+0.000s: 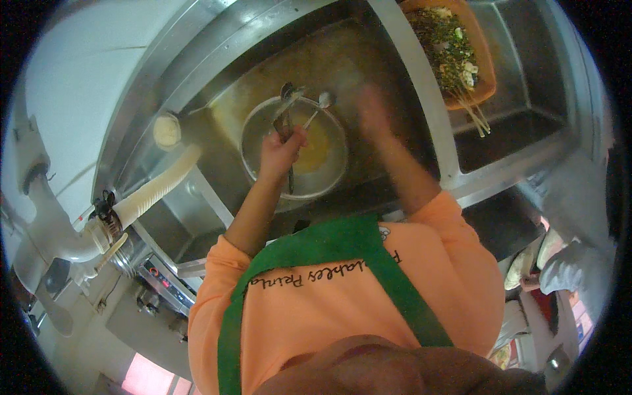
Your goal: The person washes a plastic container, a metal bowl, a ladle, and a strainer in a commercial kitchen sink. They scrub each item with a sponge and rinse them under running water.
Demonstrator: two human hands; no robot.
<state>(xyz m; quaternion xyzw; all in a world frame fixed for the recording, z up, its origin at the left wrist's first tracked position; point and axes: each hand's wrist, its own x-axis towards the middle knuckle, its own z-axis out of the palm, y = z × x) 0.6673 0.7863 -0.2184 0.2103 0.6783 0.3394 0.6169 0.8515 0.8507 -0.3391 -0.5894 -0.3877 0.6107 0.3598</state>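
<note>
My left hand (286,148) is closed around a small bunch of metal utensils over a round metal basin (245,170). A spoon (324,100) sticks out of this bunch to the upper right. Beside it are darker utensil heads (286,91), whose exact kind is hard to tell. Yellowish, cloudy liquid (318,148) lies in the basin, which stands in a stainless steel sink (316,59). To the right of the basin, my right hand (374,112) hangs over the sink, apart from the utensils. Motion blur hides its fingers, and nothing in it can be made out.
A metal divider (419,74) separates the sink from a right compartment. There an orange plastic tub (486,64) holds green food scraps, with several thin sticks (476,118) jutting out. At left are a ribbed white hose (158,190) and a pale round object (167,131).
</note>
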